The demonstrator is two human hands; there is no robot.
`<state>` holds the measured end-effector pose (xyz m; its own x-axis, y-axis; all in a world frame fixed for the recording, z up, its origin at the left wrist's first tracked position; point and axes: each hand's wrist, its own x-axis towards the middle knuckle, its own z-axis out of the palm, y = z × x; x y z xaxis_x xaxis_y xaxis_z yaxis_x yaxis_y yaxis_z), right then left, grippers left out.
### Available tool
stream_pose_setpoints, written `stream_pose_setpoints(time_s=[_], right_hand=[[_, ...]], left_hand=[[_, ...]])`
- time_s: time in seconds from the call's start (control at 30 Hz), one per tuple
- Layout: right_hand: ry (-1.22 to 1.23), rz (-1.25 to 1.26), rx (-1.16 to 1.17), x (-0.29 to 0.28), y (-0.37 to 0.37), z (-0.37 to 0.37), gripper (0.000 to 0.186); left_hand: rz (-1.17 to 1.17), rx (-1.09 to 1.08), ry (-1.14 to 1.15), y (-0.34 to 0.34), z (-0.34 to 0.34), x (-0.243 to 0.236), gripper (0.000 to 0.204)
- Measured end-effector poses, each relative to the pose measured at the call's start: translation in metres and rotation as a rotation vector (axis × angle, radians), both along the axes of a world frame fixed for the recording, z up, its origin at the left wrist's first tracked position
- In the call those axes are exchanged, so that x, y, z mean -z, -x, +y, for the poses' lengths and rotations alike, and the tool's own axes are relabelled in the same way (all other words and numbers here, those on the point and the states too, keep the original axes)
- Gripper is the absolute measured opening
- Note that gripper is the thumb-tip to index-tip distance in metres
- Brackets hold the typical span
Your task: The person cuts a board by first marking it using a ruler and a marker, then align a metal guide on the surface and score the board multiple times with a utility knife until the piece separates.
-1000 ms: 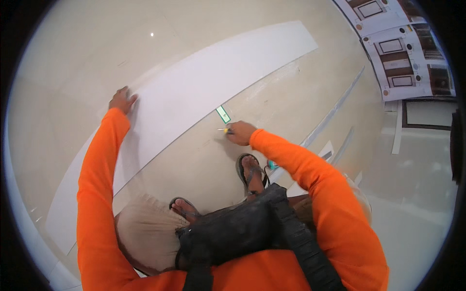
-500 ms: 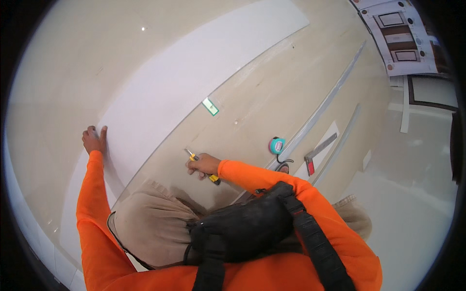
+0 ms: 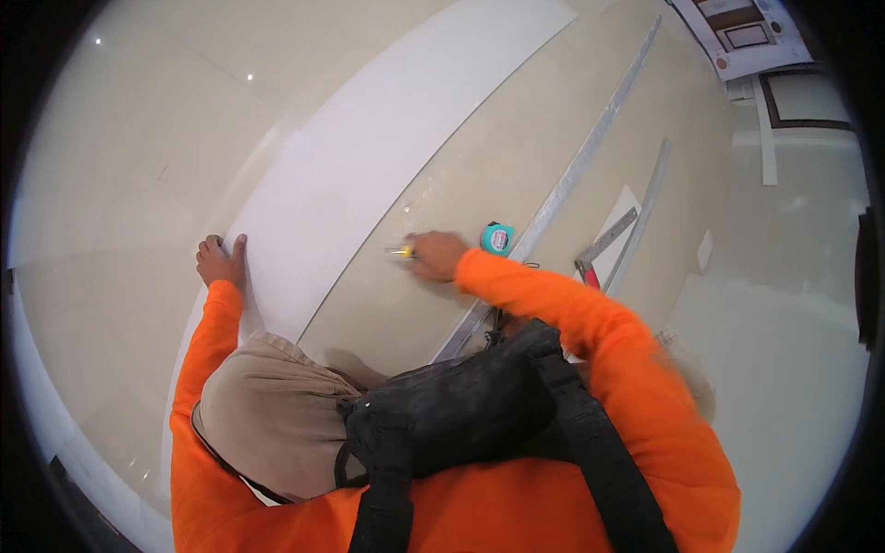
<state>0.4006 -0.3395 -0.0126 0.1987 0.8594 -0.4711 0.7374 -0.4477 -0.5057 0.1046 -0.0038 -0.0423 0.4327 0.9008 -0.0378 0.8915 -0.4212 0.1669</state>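
Note:
A long white panel (image 3: 369, 175) lies on the glossy beige floor, running from my knees toward the far right. My left hand (image 3: 221, 261) rests at its left edge, thumb spread apart from the curled fingers; the fingertips at the edge are hard to make out. Over the floor just right of the panel, my right hand (image 3: 435, 256) is closed around a yellow utility knife (image 3: 407, 252). The knife points left toward the panel's right edge, its tip smeared by motion. Near my right wrist sits a teal tape measure (image 3: 498, 239).
Right of the tape measure runs a long metal strip (image 3: 581, 166), with a second strip (image 3: 648, 212) beyond it. Between them a try square (image 3: 608, 244) with a red handle lies by a white offcut (image 3: 625, 205). A printed board (image 3: 737, 37) stands at the far right.
The panel and my left hand have shifted right, nearer the tape measure. A green-and-white piece by the panel's edge no longer shows. My right hand, still holding the knife, has moved farther forward.

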Motion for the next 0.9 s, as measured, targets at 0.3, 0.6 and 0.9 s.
stream_pose_setpoints(time_s=[0.3, 0.6, 0.9], right_hand=[[0.239, -0.291, -0.146, -0.025, -0.124, -0.082, 0.083], [0.465, 0.007, -0.523, -0.065, -0.287, -0.096, 0.066], [0.015, -0.119, -0.726, 0.051, -0.390, -0.114, 0.045]], left_hand=[[-0.164, -0.112, -0.039, 0.101, -0.022, 0.029, 0.043], [-0.109, -0.877, 0.529, 0.245, -0.331, -0.028, 0.045], [0.003, -1.087, 0.691, 0.207, -0.548, -0.041, 0.047]])
